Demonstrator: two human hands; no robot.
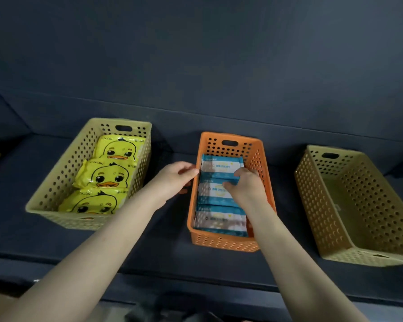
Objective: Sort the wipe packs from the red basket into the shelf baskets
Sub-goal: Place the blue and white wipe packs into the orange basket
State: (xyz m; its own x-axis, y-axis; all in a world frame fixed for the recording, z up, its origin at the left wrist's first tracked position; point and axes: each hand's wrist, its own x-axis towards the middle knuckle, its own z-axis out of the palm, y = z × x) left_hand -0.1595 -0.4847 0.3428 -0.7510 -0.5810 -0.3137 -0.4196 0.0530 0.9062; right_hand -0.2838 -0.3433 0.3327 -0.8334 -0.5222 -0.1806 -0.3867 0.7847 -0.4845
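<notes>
The right hand [244, 184] is lowered inside the orange basket [223, 242], with its fingers curled down over the near edge of the far blue pack [221, 167], which is held there. The left hand [177, 175] is placed outside the basket, its bent fingers closed on the left rim near the far corner, seemingly to steady it. The held pack is laid with its long axis across the basket, from left wall to right wall, and is found just ahead of the right knuckles, toward the far end. Two more blue packs [220, 219] are lined up behind it toward the near end, each overlapped by the next. The right hand is judged nearer, so any seating push is best made forward and down. No red basket is shown.
</notes>
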